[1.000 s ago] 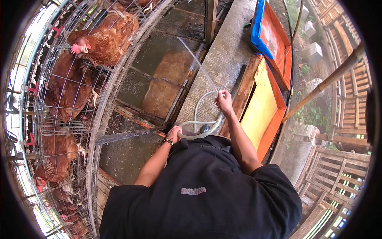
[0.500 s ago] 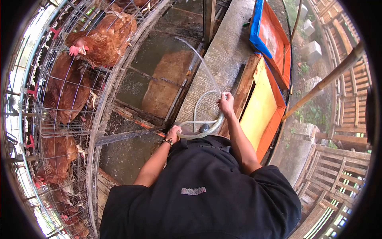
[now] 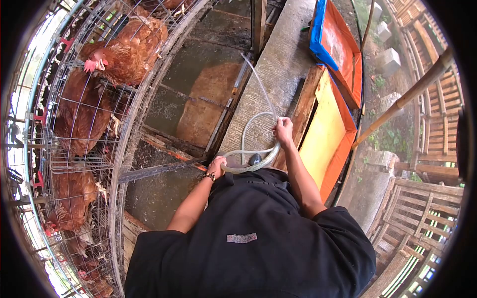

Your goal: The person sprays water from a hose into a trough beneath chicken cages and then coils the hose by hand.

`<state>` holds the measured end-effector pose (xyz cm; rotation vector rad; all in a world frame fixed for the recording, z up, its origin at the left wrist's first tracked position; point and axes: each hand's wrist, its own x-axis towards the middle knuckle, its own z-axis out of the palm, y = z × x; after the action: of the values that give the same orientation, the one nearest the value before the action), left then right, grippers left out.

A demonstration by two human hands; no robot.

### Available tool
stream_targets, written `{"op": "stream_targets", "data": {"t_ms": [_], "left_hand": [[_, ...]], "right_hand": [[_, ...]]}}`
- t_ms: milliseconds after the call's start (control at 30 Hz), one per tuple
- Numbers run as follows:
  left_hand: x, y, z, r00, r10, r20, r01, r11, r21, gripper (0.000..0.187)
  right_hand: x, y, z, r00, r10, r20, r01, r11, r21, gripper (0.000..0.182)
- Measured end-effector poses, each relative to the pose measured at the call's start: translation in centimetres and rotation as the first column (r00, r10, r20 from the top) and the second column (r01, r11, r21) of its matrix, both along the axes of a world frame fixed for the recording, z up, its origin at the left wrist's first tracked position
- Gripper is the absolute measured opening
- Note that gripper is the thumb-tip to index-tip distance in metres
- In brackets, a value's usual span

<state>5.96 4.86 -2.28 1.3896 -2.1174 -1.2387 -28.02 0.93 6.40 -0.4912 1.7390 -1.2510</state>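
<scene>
My right hand (image 3: 283, 131) grips a pale hose (image 3: 258, 165) close to its end, with the fingers pinched round it. A thin jet of water (image 3: 262, 85) leaves that end and arcs up and left over the concrete walkway (image 3: 271, 64). Lower and to the left, my left hand (image 3: 216, 167) is closed on another stretch of the hose, which curves between both hands in front of my body. One loop of the hose hangs over the walkway. A dark rounded object (image 3: 255, 159) shows inside the curve, partly hidden by the hose.
Brown hens (image 3: 131, 47) stand in wire cages (image 3: 89, 164) along the left. Below them lies a wet, sectioned pit floor (image 3: 174, 69). Orange-edged trays (image 3: 325, 124) line the right of the walkway, beside a slanting bamboo pole (image 3: 402, 102) and slatted wood (image 3: 422, 213).
The water jet has swung slightly right and its visible arc is shorter. My right hand has shifted a little down and right. The left hand stays in place.
</scene>
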Motion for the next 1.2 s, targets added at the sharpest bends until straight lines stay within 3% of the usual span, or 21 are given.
{"op": "stream_targets", "data": {"t_ms": [433,500,700,1200], "left_hand": [[-0.1,0.4,0.1,1.000,0.005,0.010,-0.005,1.000,-0.020,0.004],[-0.1,0.5,0.3,0.999,-0.010,0.040,0.010,1.000,0.016,0.012],[0.0,0.4,-0.4,1.000,0.018,-0.020,-0.019,0.998,-0.058,0.003],[-0.1,0.5,0.2,0.999,0.022,-0.024,-0.022,1.000,0.005,0.007]], "right_hand": [[0.3,-0.4,0.8,0.996,0.048,0.074,-0.046,0.998,-0.036,0.018],[0.3,-0.5,0.8,0.996,0.054,0.069,-0.052,0.998,-0.038,0.018],[0.7,-0.5,1.7,0.996,0.069,0.058,-0.067,0.997,-0.038,0.019],[1.1,-1.3,2.4,0.988,0.135,0.074,-0.132,0.991,-0.036,0.020]]}}
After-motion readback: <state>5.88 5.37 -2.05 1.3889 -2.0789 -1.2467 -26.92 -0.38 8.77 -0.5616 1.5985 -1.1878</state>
